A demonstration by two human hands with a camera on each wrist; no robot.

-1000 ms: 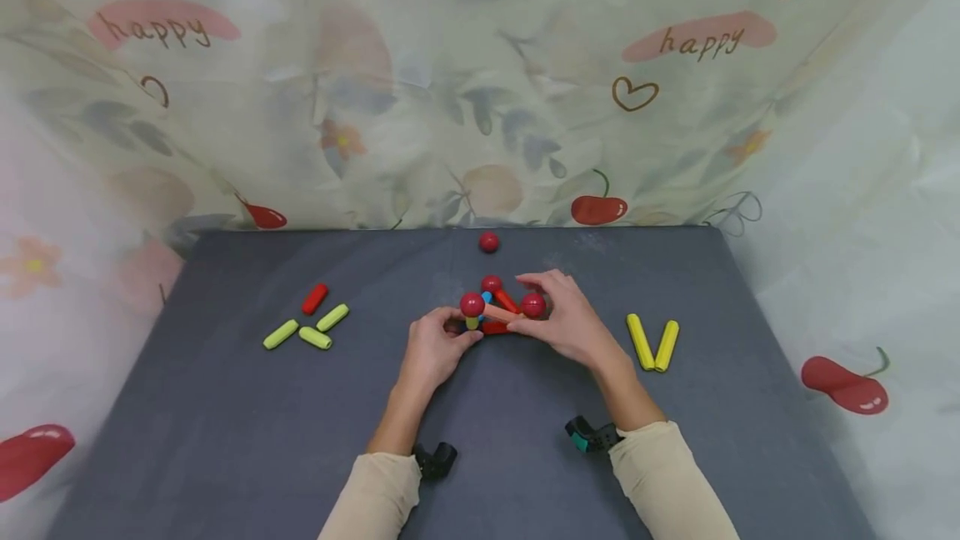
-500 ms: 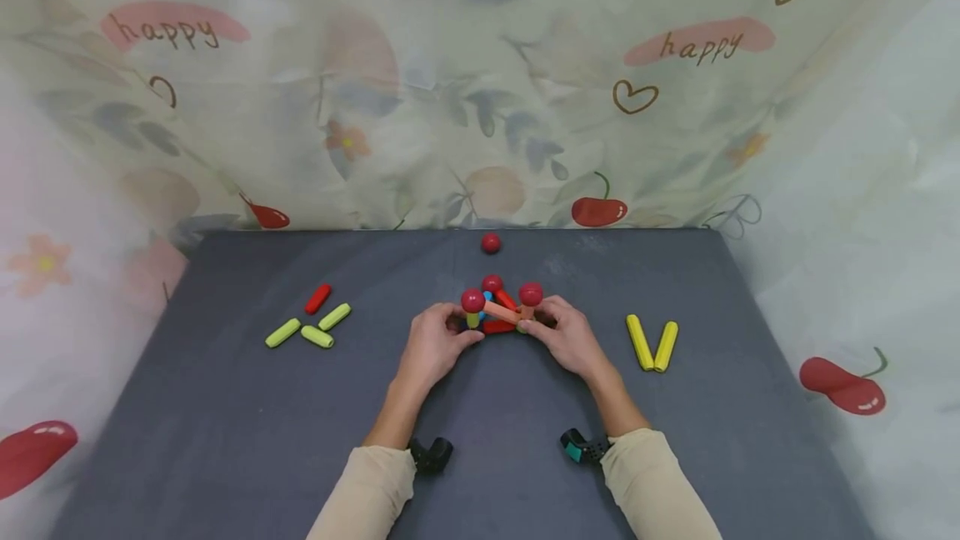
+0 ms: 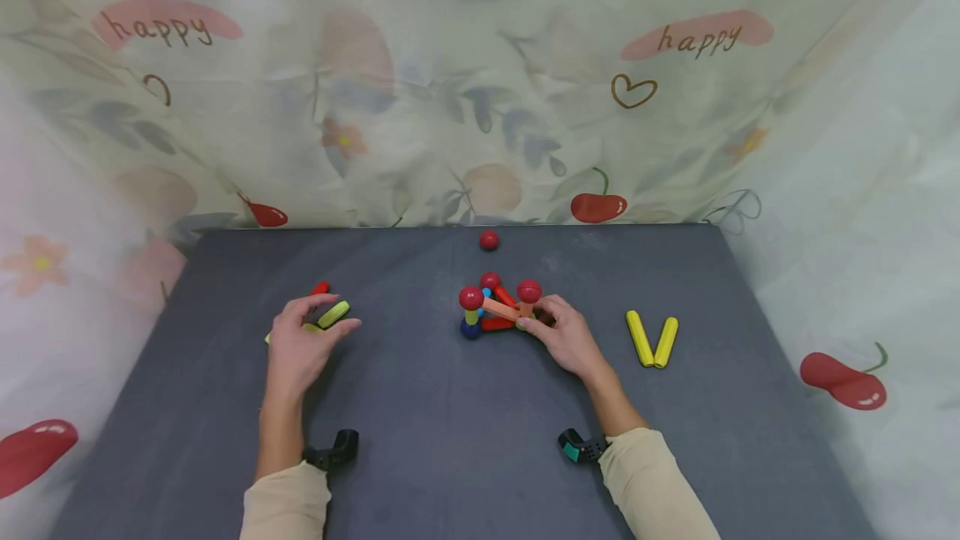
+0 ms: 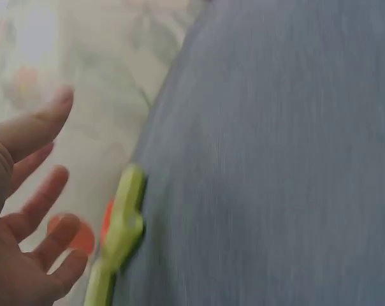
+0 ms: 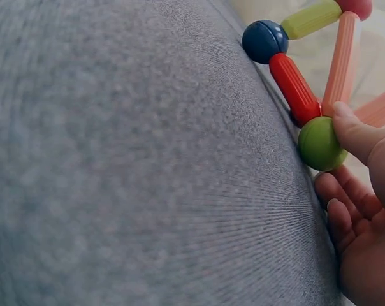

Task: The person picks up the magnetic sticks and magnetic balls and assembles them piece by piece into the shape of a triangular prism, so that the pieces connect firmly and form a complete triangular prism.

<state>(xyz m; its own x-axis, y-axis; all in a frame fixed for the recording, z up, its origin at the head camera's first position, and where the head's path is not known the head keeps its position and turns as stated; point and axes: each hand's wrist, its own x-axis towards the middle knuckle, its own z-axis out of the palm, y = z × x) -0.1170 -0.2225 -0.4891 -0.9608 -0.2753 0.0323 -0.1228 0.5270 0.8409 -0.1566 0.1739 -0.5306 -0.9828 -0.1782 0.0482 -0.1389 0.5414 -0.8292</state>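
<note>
At the table's centre stands a toy structure of ribbed magnetic rods and balls. Its front left corner has a blue ball (image 3: 471, 329), an upright yellow-green rod (image 5: 310, 20) and a red ball (image 3: 471, 298) on top. A slanting pink rod (image 3: 500, 310) runs from that ball to the right corner, where an upright pink rod carries another red ball (image 3: 528, 291). My right hand (image 3: 561, 333) holds the right corner, thumb and fingers about the green ball (image 5: 321, 143). My left hand (image 3: 300, 344), fingers spread and holding nothing, hovers by loose yellow-green rods (image 3: 333, 314), partly hiding them.
A loose red ball (image 3: 489, 240) lies behind the structure. Two yellow rods (image 3: 665, 342) lie to the right. A short red rod (image 3: 321, 287) shows beyond my left hand. Patterned cloth (image 3: 450, 107) rises at the table's back edge.
My left hand has let go of the structure's left corner and moved left to the loose rods. My right hand has shifted from the upper red ball down to the green ball's corner.
</note>
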